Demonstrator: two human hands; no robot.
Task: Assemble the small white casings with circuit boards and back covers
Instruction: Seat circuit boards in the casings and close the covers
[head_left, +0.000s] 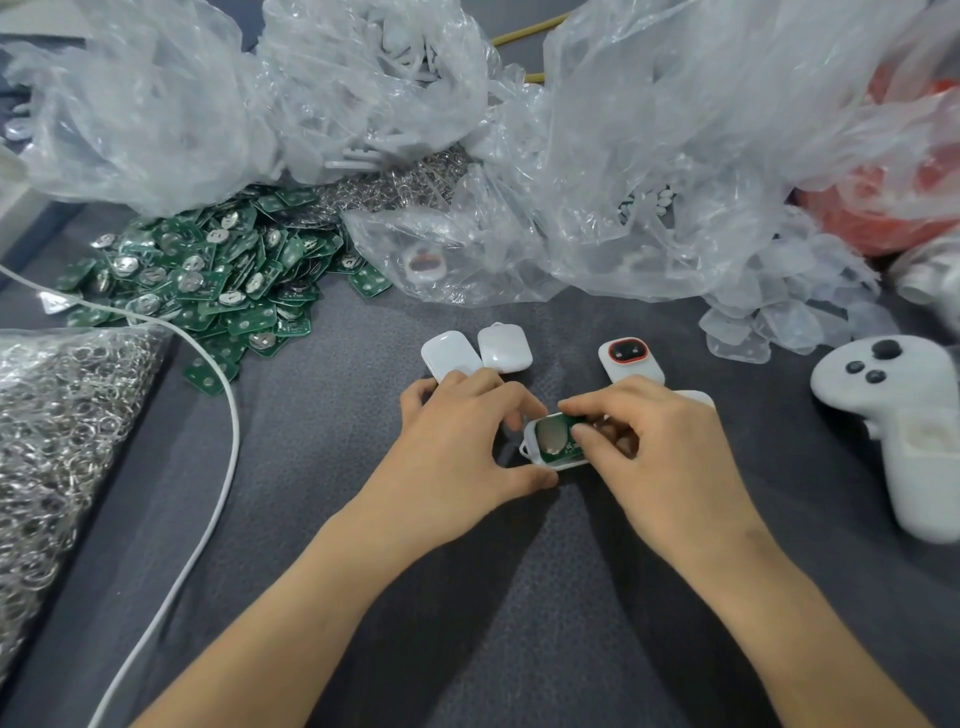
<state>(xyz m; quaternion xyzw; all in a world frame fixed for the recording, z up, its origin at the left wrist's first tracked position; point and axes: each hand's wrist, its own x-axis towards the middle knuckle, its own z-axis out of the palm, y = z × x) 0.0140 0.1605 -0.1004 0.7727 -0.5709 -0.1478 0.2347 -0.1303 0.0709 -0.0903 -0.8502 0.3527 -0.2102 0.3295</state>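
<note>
1. Holding the casing (528, 446) low over the middle of the desk (311, 415), left hand (457, 441) curled round its left end, thumb on the near edge
2. Right hand (670, 457) fingers (584, 436) pinching the green board (561, 453) sitting in it
3. Two white covers (452, 356) just behind the left hand, board pile (208, 275) far left, controller (904, 415) off right

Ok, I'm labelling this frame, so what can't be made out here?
All head view:
- Right end of the circuit board in the casing: covered by the right hand.
- White piece behind that hand: mostly hidden.
- Bag contents: blurred by crinkled plastic.
- Ring pile: cut off at left edge.
</note>
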